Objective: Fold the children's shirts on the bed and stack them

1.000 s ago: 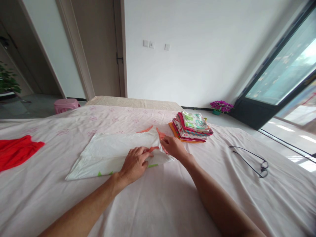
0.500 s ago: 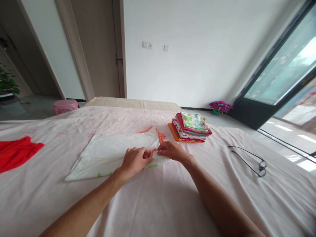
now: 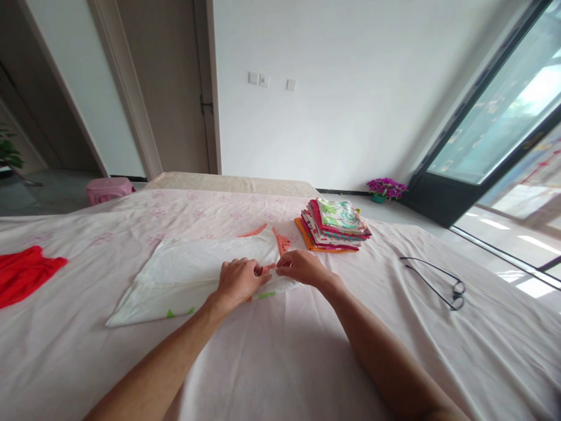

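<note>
A white garment (image 3: 188, 263) with orange trim and small green marks lies flat and partly folded before me. My left hand (image 3: 241, 280) rests on its right part, fingers curled and pinching the orange trim. Close beside it, my right hand (image 3: 302, 268) has its thumb and fingertips pressed together on the garment's edge by the same trim. The two sets of fingertips almost meet. Another strip of orange trim (image 3: 280, 241) shows just beyond the right hand. Parts of the garment under my hands are hidden.
A stack of folded colourful clothes (image 3: 337, 225) sits beyond my right hand. Black-framed glasses (image 3: 456, 298) lie on the pink bedsheet (image 3: 245, 374) at right. Red cloth (image 3: 28, 275) lies at the left edge. A pink stool (image 3: 109, 190) and purple flowers (image 3: 385, 188) stand past the bed.
The whole view has shifted slightly, with things appearing a little further left. Both hands stay on the garment's trim in nearly the same pose.
</note>
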Demonstrator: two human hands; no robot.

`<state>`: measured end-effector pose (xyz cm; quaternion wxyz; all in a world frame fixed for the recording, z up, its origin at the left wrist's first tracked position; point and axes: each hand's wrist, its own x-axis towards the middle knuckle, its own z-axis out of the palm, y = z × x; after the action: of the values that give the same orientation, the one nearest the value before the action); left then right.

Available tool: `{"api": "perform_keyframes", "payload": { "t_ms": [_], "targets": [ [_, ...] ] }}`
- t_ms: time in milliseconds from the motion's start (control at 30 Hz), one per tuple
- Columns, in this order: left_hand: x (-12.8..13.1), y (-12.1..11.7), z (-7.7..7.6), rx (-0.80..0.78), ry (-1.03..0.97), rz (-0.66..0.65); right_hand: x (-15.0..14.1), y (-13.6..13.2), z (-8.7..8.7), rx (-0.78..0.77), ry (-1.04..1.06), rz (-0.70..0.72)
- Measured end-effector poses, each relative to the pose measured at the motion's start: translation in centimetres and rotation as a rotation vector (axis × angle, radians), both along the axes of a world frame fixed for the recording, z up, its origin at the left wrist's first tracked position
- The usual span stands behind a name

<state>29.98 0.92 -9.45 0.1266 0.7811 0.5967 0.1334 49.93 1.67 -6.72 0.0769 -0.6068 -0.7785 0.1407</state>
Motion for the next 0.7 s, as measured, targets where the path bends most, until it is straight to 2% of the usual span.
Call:
{"api": "perform_keyframes", "payload": {
  "t_ms": [133,267,433,567,700],
  "targets": [
    [0.6,0.2,-0.2,-0.032,-0.119,-0.039,-0.1,0.0,0.0,-0.016,0.048,0.017],
    [0.8,0.0,-0.4,0.008,-0.239,-0.058,-0.3,0.1,-0.3,-0.033,0.137,0.059],
    [0.7,0.0,-0.6,0.066,-0.388,-0.081,-0.7,0.7,-1.5,-0.132,0.346,0.118],
    [0.6,0.2,-0.6,0.098,-0.365,-0.063,-1.1,1.1,-2.6,-0.109,0.413,0.111],
    [0.5,0.5,-0.8,0.142,-0.335,-0.026,-1.5,1.3,-3.1,0.001,0.296,0.049]
  ]
}}
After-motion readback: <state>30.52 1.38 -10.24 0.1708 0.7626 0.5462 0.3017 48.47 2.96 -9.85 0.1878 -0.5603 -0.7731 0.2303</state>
